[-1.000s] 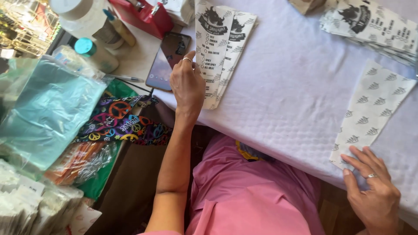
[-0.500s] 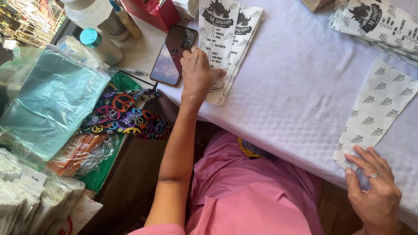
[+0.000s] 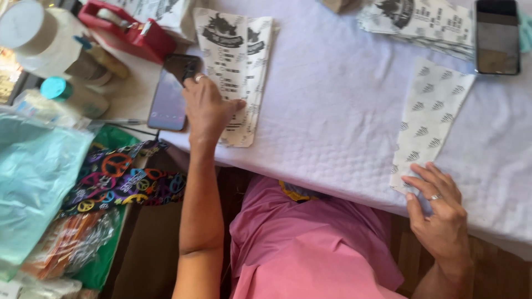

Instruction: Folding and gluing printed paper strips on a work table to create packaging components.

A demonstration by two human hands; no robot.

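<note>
Two printed paper sleeves in work: left hand presses flat on the small black-printed stack at the worktop's edge; right hand pins, fingers spread, the lone patterned sleeve. Pairing not yet done.

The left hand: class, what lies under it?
The left hand rests on a stack of printed paper bags, beside a phone. The white tablecloth lies beneath the stack. How many bags are stacked cannot be seen.

Two smartphones: one at the left hand, one top right. One red tape dispenser.
</note>
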